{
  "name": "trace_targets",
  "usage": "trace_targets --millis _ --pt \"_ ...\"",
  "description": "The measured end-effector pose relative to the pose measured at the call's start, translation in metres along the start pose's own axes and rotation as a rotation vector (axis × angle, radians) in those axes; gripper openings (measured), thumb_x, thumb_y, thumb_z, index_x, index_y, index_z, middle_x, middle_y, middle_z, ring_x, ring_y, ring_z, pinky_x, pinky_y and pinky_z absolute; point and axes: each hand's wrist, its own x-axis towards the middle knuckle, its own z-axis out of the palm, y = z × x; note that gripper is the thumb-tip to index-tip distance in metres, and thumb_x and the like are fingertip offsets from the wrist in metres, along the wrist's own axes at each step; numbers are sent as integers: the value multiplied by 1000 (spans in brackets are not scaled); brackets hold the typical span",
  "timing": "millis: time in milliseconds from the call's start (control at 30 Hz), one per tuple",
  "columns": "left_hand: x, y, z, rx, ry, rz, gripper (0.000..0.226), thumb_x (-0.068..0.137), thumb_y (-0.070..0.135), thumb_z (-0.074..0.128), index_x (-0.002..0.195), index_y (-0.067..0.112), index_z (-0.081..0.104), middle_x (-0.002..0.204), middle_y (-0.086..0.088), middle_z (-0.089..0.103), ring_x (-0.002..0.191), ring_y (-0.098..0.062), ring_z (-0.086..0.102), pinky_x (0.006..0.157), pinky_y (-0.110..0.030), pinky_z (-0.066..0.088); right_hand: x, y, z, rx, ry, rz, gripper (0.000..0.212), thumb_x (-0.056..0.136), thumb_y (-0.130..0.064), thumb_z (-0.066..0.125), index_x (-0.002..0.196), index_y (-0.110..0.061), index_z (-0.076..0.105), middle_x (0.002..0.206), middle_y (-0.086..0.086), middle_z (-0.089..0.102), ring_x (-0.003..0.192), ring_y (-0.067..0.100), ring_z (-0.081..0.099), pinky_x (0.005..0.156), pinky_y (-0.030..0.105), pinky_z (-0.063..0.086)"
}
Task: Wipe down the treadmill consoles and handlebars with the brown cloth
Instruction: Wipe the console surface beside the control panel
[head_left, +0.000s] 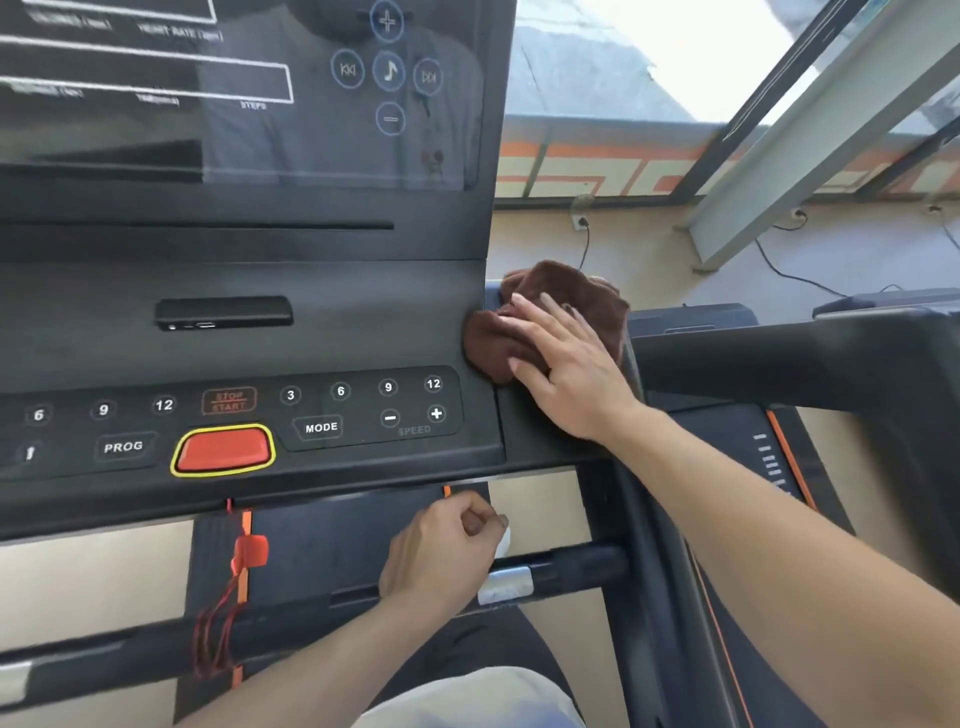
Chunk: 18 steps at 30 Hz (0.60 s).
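This is a gym or fitness room. A black treadmill console (249, 322) fills the view, with numbered speed keys, MODE and PROG buttons, a large red stop button (223, 450) and a red safety clip (250, 552) on a cord, above a dark running belt (332, 540). A second treadmill (779, 364) stands just beside it, facing large windows (649, 62), with power cables (779, 265) along the wall.

The person is showing two bare forearms, with no sleeves reaching into view. The left hand (441, 551) and right hand (566, 364) are wearing no gloves, rings, or watches, and both wrists are bare. At the bottom edge, a light beige garment (467, 699) is covering the lower body.
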Motion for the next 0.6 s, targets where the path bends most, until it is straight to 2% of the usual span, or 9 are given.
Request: trace_targets --millis 133,233,300,400,467,600 --pt "0 2 0 25 10 -7 19 84 57 58 83 40 66 79 24 68 79 -4 65 71 -28 56 49 7 -11 -34 -11 40 55 102 -45 38 155 -31 41 167 -10 29 157 17 16 128 42 6" --pt "0 3 2 52 17 -31 21 83 60 57 82 41 65 78 23 68 80 -7 66 73 -29 56 79 8 -29 -36 -25 188 50 105 -50 36 149 -28 47 152 5 52 139 30 44 116 45 26" --pt "1 4 3 79 20 -47 21 82 62 57 80 42 64 76 23 68 80 -9 67 75 -29 57 94 17 -38 -10 -71 309 53 103 -60 33 144 -32 52 143 7 59 130 33 52 110 47 34" --pt "1 5 4 98 21 -62 20 81 61 57 77 42 64 73 22 69 79 -10 67 72 -28 55 86 39 -41 178 -14 445 61 93 -71 36 139 -35 57 136 3 63 127 32 54 108 52 42" --pt "0 6 4 105 35 -46 22 82 60 57 77 40 64 73 21 69 78 -10 67 69 -27 53 64 50 -38 387 109 540 56 94 -67 47 136 -31 58 129 4 64 122 30 58 105 48 47" --pt "-3 7 2 106 46 -13 24 86 58 58 79 36 64 73 19 69 78 -11 66 67 -27 50 10 52 -30 538 177 713 65 98 -63 51 152 -29 39 142 11 56 128 35 54 107 45 42"
